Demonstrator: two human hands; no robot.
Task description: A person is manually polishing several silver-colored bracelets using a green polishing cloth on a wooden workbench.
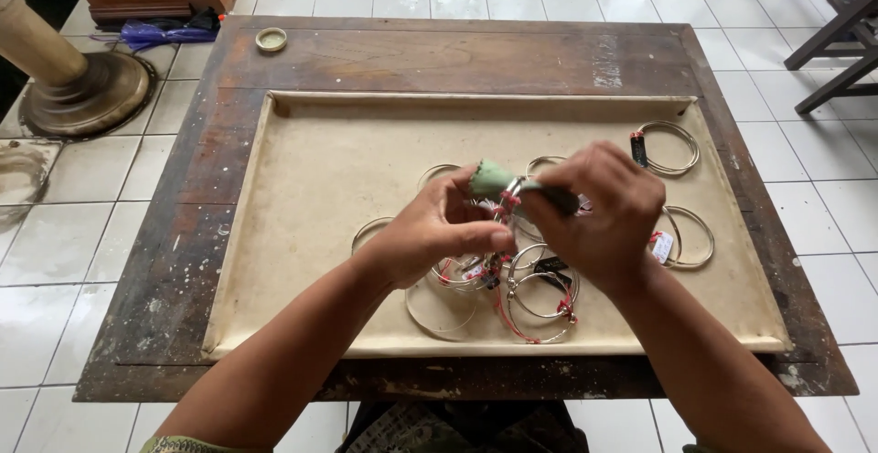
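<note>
My left hand [430, 234] pinches a silver bangle [508, 199] with red thread, held above a beige padded tray [302, 197]. My right hand [599, 211] grips a green cloth [491, 179] wrapped around that bangle. Beneath both hands lies a pile of silver bangles [540, 302] tied with red thread and small tags. Two more tagged bangle sets rest to the right, one set [668, 147] near the tray's far corner and another set [686, 238] beside my right wrist.
The tray sits on a worn dark wooden table [457, 55]. A small round lid [271, 40] lies at the table's far left corner. A wooden pillar base [87, 92] stands on the white tiled floor at left; dark chair legs [837, 42] at far right.
</note>
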